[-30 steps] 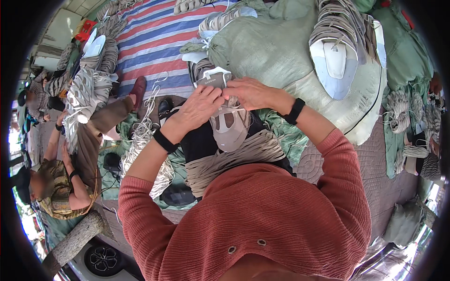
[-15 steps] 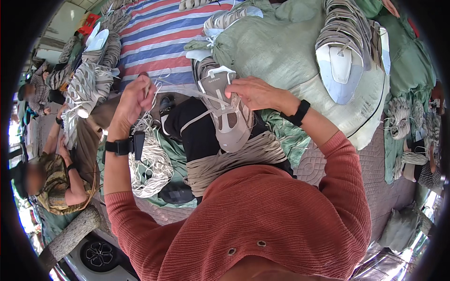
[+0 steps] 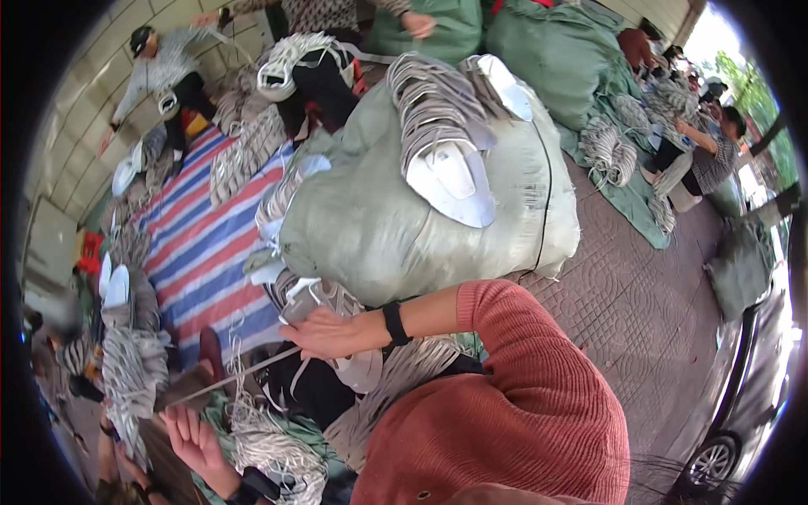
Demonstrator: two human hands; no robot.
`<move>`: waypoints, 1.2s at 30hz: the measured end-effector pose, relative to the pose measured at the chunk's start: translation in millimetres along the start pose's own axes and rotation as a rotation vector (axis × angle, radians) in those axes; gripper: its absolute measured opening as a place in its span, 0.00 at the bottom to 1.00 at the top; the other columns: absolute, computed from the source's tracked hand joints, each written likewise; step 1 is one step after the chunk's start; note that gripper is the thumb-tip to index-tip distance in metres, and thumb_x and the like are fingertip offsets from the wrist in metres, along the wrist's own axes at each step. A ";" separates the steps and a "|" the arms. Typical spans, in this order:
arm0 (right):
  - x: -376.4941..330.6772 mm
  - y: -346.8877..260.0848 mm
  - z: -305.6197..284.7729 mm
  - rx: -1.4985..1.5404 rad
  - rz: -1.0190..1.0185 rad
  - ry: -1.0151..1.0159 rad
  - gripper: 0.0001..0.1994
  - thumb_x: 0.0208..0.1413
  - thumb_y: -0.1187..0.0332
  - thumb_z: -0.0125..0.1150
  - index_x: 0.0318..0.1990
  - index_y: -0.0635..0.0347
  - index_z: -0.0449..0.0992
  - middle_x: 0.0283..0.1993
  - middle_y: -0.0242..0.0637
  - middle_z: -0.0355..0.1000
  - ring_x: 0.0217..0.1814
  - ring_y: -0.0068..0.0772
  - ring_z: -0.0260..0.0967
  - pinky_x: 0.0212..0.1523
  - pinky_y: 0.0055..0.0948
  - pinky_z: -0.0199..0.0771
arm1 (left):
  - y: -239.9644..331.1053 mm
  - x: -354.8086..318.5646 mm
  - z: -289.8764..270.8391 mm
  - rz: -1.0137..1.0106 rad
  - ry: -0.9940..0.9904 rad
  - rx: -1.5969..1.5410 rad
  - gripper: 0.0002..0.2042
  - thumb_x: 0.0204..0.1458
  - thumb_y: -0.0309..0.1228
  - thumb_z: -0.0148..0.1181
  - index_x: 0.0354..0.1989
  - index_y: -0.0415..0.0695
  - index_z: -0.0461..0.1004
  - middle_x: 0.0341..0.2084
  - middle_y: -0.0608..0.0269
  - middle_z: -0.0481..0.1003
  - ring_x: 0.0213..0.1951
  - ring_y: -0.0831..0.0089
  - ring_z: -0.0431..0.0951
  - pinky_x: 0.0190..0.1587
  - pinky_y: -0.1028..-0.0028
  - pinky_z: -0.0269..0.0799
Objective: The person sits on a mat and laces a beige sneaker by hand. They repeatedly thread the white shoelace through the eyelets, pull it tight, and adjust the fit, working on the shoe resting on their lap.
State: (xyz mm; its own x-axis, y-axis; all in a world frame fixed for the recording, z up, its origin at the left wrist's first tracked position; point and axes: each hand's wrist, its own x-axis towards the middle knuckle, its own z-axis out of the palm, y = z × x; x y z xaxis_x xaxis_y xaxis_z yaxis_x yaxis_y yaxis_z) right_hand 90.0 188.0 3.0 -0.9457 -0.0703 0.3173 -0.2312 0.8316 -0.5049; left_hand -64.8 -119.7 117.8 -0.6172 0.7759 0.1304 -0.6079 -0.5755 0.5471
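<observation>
A grey shoe upper (image 3: pixel 360 370) with a toe cap and mesh panels lies on my dark-trousered lap. Curled over its tongue end are the fingers of my right hand (image 3: pixel 324 333), closed on the shoe and partly hiding its eyelets. From there a flat pale shoelace (image 3: pixel 240 375) runs taut down to the left. My left hand (image 3: pixel 200 444) is at the lower left, fingers bent in, by the far end of that lace. A shorter lace end hangs below my right hand. Across my lap lies a bundle of grey-beige laces (image 3: pixel 396 389).
Beside my left leg is a heap of whitish laces (image 3: pixel 273 450). A large green-white sack (image 3: pixel 429 252) stands ahead, with stacked shoe uppers (image 3: pixel 438 126) on it. Striped sheeting (image 3: pixel 215 282) lies left of it. Other people sit around, one at the far right (image 3: pixel 711 151).
The view has swung to the right, with more people and ground showing. My left hand has drawn away from the shoe, and the lace that hung slack is now taut.
</observation>
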 end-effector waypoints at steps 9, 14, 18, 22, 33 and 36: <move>-20.2 -22.7 24.4 -0.166 -0.188 -0.038 0.12 0.49 0.62 0.61 0.35 0.61 0.70 0.29 0.38 0.71 0.33 0.45 0.73 0.33 0.42 0.68 | 45.3 -23.1 -4.1 0.267 0.109 -0.004 0.17 0.66 0.35 0.42 0.52 0.34 0.68 0.38 0.58 0.71 0.27 0.77 0.61 0.22 0.81 0.58; -8.2 -15.9 18.7 -0.058 -0.111 -0.358 0.09 0.50 0.65 0.60 0.31 0.64 0.76 0.26 0.40 0.74 0.31 0.40 0.75 0.27 0.35 0.71 | 90.3 -61.7 -20.7 0.376 0.287 0.014 0.18 0.64 0.33 0.43 0.57 0.34 0.66 0.52 0.49 0.70 0.34 0.73 0.67 0.30 0.78 0.64; -6.2 -28.4 -76.7 0.904 0.055 -0.403 0.10 0.54 0.65 0.59 0.35 0.61 0.82 0.27 0.32 0.77 0.28 0.17 0.72 0.28 0.22 0.69 | 137.6 -173.1 -76.3 0.611 0.444 0.063 0.19 0.63 0.32 0.44 0.58 0.33 0.65 0.53 0.48 0.70 0.34 0.71 0.69 0.32 0.76 0.66; -61.0 16.9 -193.2 1.287 0.427 0.197 0.10 0.57 0.66 0.58 0.41 0.63 0.78 0.37 0.30 0.76 0.35 0.19 0.70 0.38 0.22 0.68 | 155.2 -280.5 -141.1 0.722 0.581 0.120 0.19 0.62 0.31 0.44 0.59 0.33 0.64 0.55 0.46 0.69 0.35 0.69 0.70 0.35 0.74 0.68; -270.5 133.9 -298.6 1.707 0.651 1.080 0.07 0.63 0.71 0.50 0.44 0.60 0.73 0.32 0.26 0.69 0.25 0.19 0.49 0.26 0.21 0.48 | 74.1 -428.2 -135.2 0.950 2.050 0.819 0.11 0.56 0.26 0.52 0.46 0.38 0.75 0.39 0.58 0.80 0.33 0.72 0.75 0.31 0.75 0.71; -330.6 157.7 -316.1 1.538 0.716 1.222 0.08 0.64 0.68 0.50 0.45 0.60 0.73 0.25 0.23 0.60 0.23 0.19 0.46 0.26 0.21 0.46 | 41.8 -332.7 -115.1 1.056 1.984 1.203 0.11 0.54 0.22 0.52 0.45 0.34 0.72 0.37 0.49 0.79 0.37 0.67 0.79 0.38 0.73 0.76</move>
State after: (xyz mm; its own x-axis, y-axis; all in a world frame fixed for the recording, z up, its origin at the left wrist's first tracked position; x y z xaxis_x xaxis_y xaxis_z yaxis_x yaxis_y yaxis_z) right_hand 438.4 516.5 72.3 -0.4837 0.8322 -0.2711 -0.5454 -0.5288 -0.6503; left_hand 57.7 -431.7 2.1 -0.3268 -0.8672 0.3758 -0.0152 0.4024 0.9154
